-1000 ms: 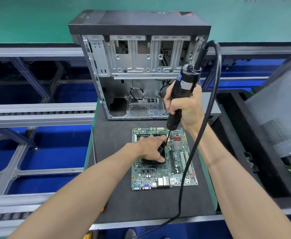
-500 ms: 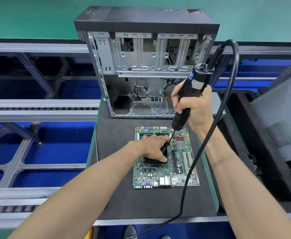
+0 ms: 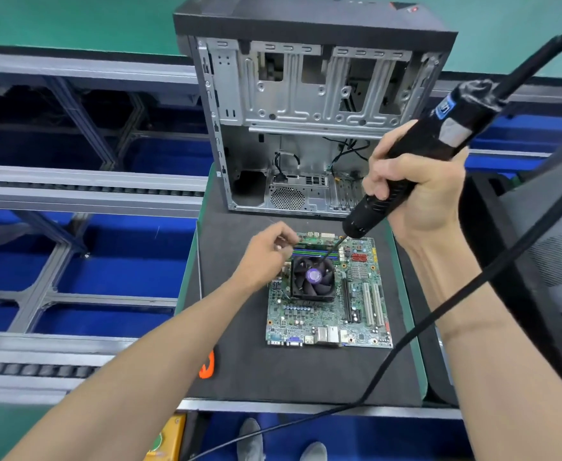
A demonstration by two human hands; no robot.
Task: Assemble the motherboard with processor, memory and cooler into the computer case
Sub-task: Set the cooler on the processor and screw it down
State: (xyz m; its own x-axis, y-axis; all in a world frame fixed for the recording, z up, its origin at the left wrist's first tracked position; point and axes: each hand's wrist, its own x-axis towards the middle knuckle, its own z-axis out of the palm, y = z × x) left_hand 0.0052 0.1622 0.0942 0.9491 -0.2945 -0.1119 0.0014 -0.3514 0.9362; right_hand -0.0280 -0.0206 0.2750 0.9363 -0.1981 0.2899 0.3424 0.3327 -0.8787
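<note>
**While the cooler is half-fastened, steady it**

With your right hand (image 3: 416,191) gripping the black corded electric screwdriver (image 3: 406,171), hold its bit upright over the black square fan cooler (image 3: 313,277); your left hand (image 3: 266,257), loosely curled beside it, seems empty; brace the green motherboard (image 3: 329,291), lying on the dark foam mat (image 3: 239,361) before the open grey steel case (image 3: 306,128).

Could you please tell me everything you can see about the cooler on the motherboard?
The cooler is a square black unit with a dark multi-blade fan and a round purple label at its hub. It sits flat on the upper middle of the green motherboard, just below the memory slots. The bit of the electric screwdriver, gripped by the right hand, reaches its far right corner. The left hand hovers beside its left edge, apparently not touching it.
</note>
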